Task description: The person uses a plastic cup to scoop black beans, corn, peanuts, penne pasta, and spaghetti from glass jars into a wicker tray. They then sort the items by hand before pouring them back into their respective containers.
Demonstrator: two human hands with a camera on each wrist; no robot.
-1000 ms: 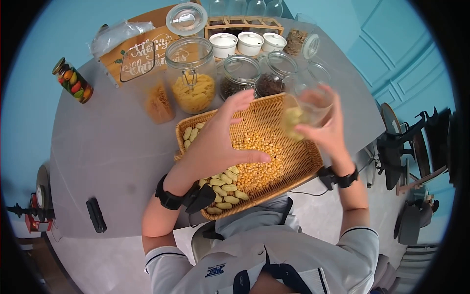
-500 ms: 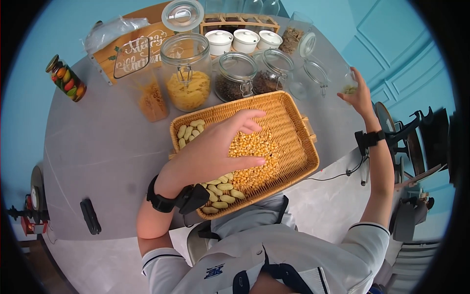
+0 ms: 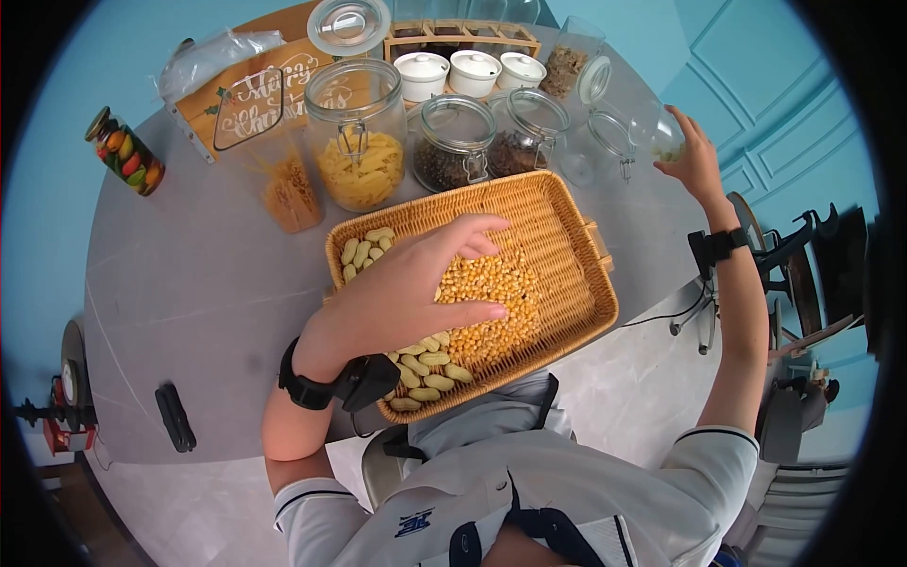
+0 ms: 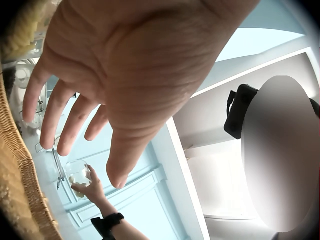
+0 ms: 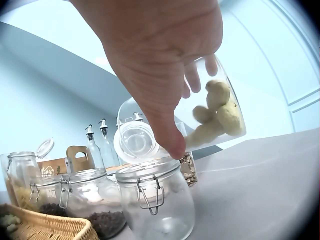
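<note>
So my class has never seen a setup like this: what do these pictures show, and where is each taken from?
There's no robot; a person is doing this by hand. The wide picture looks down from the head; the other two look out from the left and right wrists. On the grey table sits a wicker basket of peanuts and corn. Behind it stand a pasta jar, other glass jars and white pots. The left hand, open, is over the basket; the right hand grips a clear cup with some peanuts inside.

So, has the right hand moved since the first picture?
Yes, the right hand has moved rightward, from the edge of the basket to well clear of it.
</note>
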